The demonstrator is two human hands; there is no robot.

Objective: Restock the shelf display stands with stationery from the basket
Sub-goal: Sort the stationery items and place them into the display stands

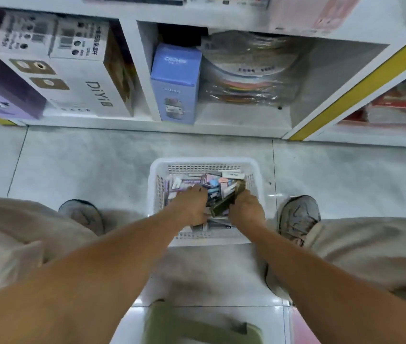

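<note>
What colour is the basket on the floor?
White, with perforated walls: the basket shows best in the head view, the only one.

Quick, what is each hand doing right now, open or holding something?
Left hand: open, fingers spread flat on the stationery packs in the white basket.
Right hand: gripping a dark olive pack inside the basket.

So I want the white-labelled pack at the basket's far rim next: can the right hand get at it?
Probably yes. The white-labelled pack lies uncovered on top, but the right hand already grips an olive box, so it would need freeing first.
</note>
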